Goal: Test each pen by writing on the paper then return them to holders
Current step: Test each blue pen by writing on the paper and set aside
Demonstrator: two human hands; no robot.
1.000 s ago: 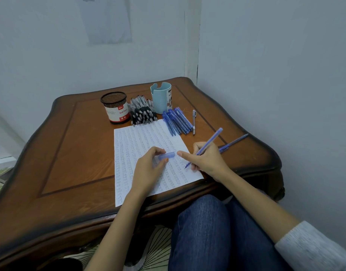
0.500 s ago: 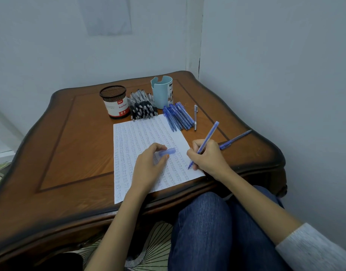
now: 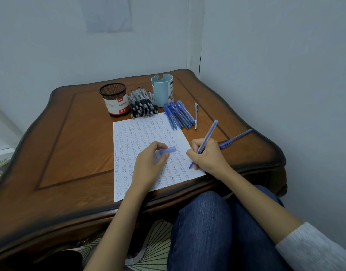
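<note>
Across the desk (image 3: 74, 133), no shift in anything but the hands. On the paper (image 3: 133, 137), at the desk's front edge and thick with rows of small test marks, now a wider gap between the two hands than a second ago. Rests the left hand (image 3: 148, 165) on the middle of the sheet, pinning it, with the blue cap (image 3: 167, 150) pinched between thumb and fingertips. Curls the right hand (image 3: 209, 157) in a writing grip round the uncapped blue pen (image 3: 209, 132), heel down by the sheet's right edge, tip lowered to the paper near its front right corner. Reads as the test stroke for this pen just starting or under way, with recapping and the trip to a holder yet to come. Toward the back edge, upright, no pens showing above either rim: the dark mesh holder (image 3: 114, 98) and, nearer the back right corner, the light-blue holder (image 3: 162, 92). Between them, flat on the desk, a bundle of black-gripped pens (image 3: 142, 106); just in front of the light-blue holder, a fan of blue pens (image 3: 179, 114) at the sheet's far right corner; beside those, a single pale pen (image 3: 196, 116); near the right edge, behind the right hand, a lone blue pen (image 3: 236, 137). Leaves most of the job ahead, to judge by so many pens outside the holders. Nothing across the route from hand to holders except that fan, easily nudged by a careless reach.
</note>
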